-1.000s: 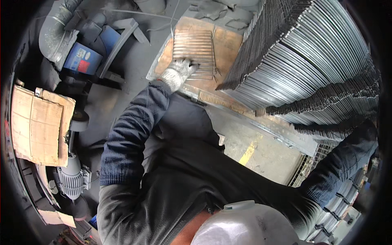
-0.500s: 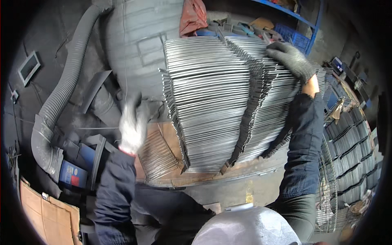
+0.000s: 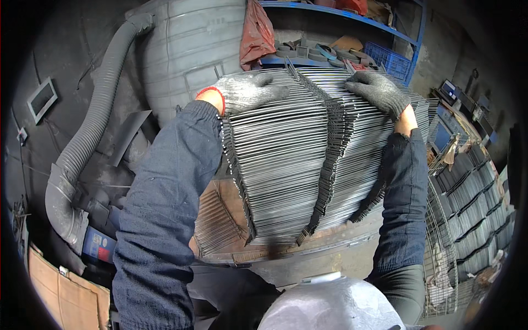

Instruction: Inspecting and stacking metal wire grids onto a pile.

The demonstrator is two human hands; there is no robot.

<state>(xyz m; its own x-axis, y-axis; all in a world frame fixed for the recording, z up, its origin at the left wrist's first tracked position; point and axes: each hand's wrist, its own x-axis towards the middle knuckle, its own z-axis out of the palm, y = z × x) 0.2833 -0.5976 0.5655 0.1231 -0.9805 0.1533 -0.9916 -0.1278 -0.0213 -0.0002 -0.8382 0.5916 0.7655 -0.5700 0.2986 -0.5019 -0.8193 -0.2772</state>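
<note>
Left hand (image 3: pixel 247 91) and right hand (image 3: pixel 379 91), both gloved, lie flat on the rod stack's (image 3: pixel 308 170) far edge. Fingers curl over it. Grey hose (image 3: pixel 88 148) hangs left.

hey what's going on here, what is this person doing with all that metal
A person in dark blue sleeves and grey work gloves grips a thick stack of thin silvery wire grids. The left hand and right hand both clasp its far top edge. The stack's lower end sits on a rusty metal workbench, beside a grey corrugated hose.
</note>
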